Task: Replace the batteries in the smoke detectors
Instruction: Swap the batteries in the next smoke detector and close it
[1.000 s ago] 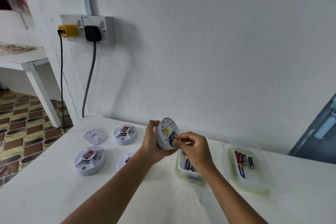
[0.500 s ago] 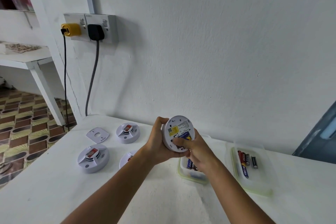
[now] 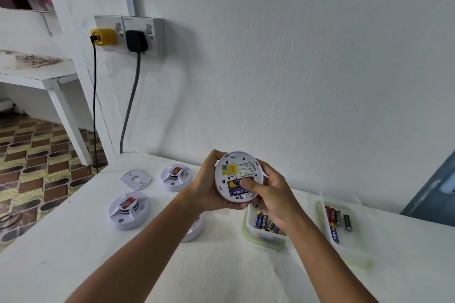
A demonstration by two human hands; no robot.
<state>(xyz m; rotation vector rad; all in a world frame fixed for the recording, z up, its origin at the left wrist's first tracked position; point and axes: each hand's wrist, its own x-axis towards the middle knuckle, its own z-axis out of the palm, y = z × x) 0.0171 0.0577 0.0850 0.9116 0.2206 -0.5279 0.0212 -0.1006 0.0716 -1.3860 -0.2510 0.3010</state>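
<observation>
Progress looks partial: the smoke detector (image 3: 237, 176) in work is held back-side up above the table (image 3: 73, 248), its battery bay open, with a blue and yellow battery (image 3: 235, 190) already lying in it; the left hand (image 3: 209, 187) cups the detector's rim with curled fingers, while the right hand (image 3: 272, 195) wraps the other edge and its thumb presses on the battery, seemingly seating it; whether the bay is full I cannot tell, as the thumb hides part of it; three more detectors lie face-up on the table to the left, one (image 3: 129, 209) near, one (image 3: 175, 176) further back, a third (image 3: 194, 229) half hidden under the forearm, and their state is unclear; a loose mounting plate (image 3: 135, 179) waits to be refitted; below the hands one tray (image 3: 263, 227) holds several batteries, another tray (image 3: 344, 229) to the right holds a few more.
</observation>
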